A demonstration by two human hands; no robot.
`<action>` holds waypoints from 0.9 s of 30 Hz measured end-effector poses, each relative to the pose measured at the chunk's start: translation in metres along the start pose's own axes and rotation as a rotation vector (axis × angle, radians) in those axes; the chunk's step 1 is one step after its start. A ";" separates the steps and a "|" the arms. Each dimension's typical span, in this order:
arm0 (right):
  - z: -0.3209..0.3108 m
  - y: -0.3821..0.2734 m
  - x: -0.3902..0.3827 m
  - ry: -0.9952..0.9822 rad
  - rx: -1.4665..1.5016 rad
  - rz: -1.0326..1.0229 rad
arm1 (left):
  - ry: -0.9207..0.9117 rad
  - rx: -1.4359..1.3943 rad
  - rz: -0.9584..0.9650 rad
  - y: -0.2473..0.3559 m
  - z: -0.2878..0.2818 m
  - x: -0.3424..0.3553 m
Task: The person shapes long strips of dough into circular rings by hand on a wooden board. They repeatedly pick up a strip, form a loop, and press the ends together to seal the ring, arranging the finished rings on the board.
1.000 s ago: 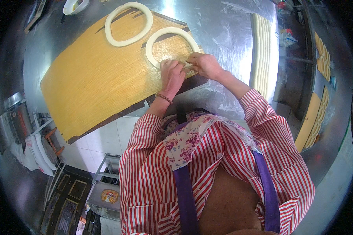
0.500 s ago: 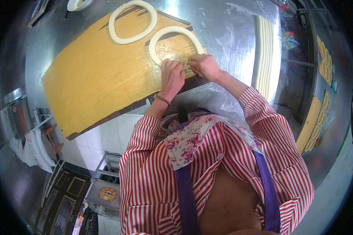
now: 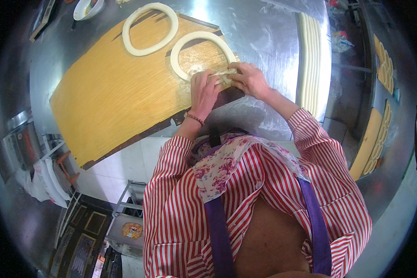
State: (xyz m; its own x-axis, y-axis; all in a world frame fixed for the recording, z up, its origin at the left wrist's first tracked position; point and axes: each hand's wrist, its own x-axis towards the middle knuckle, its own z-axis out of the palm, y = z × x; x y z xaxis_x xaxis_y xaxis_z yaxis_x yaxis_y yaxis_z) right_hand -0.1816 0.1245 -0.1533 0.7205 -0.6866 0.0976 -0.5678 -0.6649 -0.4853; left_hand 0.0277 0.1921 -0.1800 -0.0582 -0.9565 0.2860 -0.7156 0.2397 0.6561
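A pale dough ring (image 3: 174,59) lies near the right end of the yellow wooden board (image 3: 118,99). My left hand (image 3: 205,90) is closed on its near side, fingers bent over the dough. Just to the right, my right hand (image 3: 252,81) pinches the same part of the ring with thumb and fingers. Between the hands the dough looks flattened and uneven, and my fingers partly hide it. Farther off and to the left, a second dough ring (image 3: 126,36) rests on the board, touched by neither hand.
Several long dough strips (image 3: 309,60) lie side by side at the right of the metal table (image 3: 268,41). A white bowl (image 3: 81,15) stands at the far left. Beyond the table's right edge are boards with shaped dough pieces (image 3: 379,141).
My right hand has turned and opened its grip slightly, showing more of the flattened dough between the hands. My left hand stays on the ring. The whole view has shifted slightly.
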 end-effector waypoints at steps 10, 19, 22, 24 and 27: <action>0.010 0.005 0.012 0.022 0.050 -0.016 | 0.025 -0.083 -0.090 -0.004 0.002 0.004; 0.006 -0.009 0.026 0.027 0.132 0.084 | 0.036 -0.092 -0.091 -0.007 0.002 0.001; 0.007 -0.009 0.029 0.014 0.085 0.050 | 0.047 -0.082 -0.089 -0.006 0.004 0.000; 0.008 -0.009 0.028 0.029 0.063 0.003 | 0.057 -0.077 -0.091 -0.006 0.005 -0.001; 0.008 -0.009 0.029 -0.038 0.042 -0.015 | 0.066 -0.082 -0.096 -0.006 0.007 -0.001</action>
State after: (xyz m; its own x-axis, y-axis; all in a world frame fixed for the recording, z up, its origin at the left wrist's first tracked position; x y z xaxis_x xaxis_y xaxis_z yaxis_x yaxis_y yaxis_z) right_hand -0.1524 0.1129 -0.1533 0.7443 -0.6640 0.0723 -0.5398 -0.6617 -0.5203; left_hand 0.0271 0.1905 -0.1892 0.0557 -0.9631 0.2631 -0.6563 0.1633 0.7366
